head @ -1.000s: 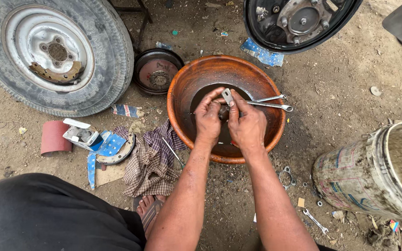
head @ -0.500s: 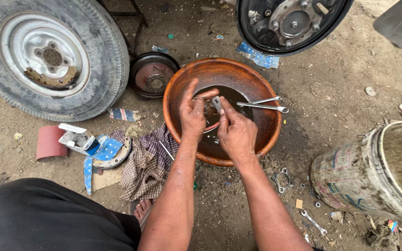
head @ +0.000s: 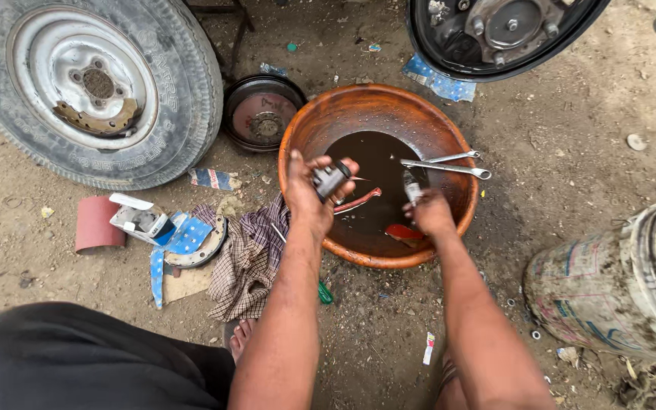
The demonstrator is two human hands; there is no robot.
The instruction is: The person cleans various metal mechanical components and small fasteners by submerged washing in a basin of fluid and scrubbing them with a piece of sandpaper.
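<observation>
Now left hand (head: 314, 190) lifts small metal part (head: 329, 179), right hand (head: 428, 212) dips in basin (head: 320, 129).

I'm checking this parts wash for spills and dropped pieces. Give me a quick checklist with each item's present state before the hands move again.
1. Left hand grips the small metal part: ok.
2. Part held over the orange basin: ok.
3. Right hand holds a small tool at the dark liquid: ok; kind of tool: cannot tell.
4. Two wrenches rest on the basin rim, not sliding: cannot tell.
5. Basin sits level on the dirt: ok.
</observation>
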